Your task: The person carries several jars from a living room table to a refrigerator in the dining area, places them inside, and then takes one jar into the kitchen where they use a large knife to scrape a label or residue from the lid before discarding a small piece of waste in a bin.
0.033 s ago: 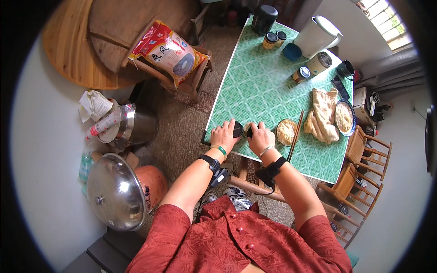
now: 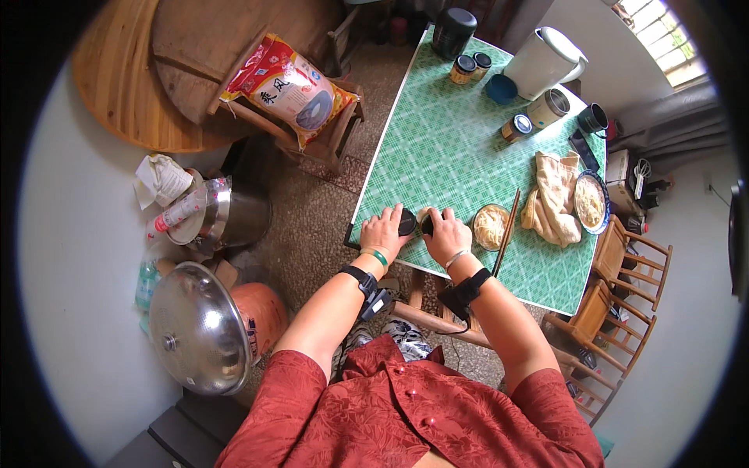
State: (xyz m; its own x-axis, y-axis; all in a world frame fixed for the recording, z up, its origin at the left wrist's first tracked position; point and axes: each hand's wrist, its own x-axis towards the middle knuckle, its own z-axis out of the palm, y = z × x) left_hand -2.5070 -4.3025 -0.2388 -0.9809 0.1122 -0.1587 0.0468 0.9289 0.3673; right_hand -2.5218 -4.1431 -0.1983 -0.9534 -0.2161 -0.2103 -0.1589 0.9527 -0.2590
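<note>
At the table's near edge my left hand (image 2: 381, 232) is closed around a black round lid (image 2: 406, 222). Just to its right, my right hand (image 2: 448, 237) grips a small dark round object with a pale part (image 2: 426, 223), mostly covered by the fingers, so its kind is unclear. A narrow gap separates the two held things. Beside my right hand sits a glass bowl of noodles (image 2: 491, 226), with a pair of dark chopsticks (image 2: 509, 232) lying along its right side. All of this rests on a green checked tablecloth (image 2: 437, 148).
A beige cloth (image 2: 552, 199) and a blue-rimmed bowl of noodles (image 2: 591, 203) lie farther right. Toward the back stand several jars (image 2: 516, 128), a blue bowl (image 2: 501, 89), an open can (image 2: 548, 109), a white kettle (image 2: 542, 62) and a black mug (image 2: 592, 118). Wooden chairs (image 2: 616, 288) flank the table.
</note>
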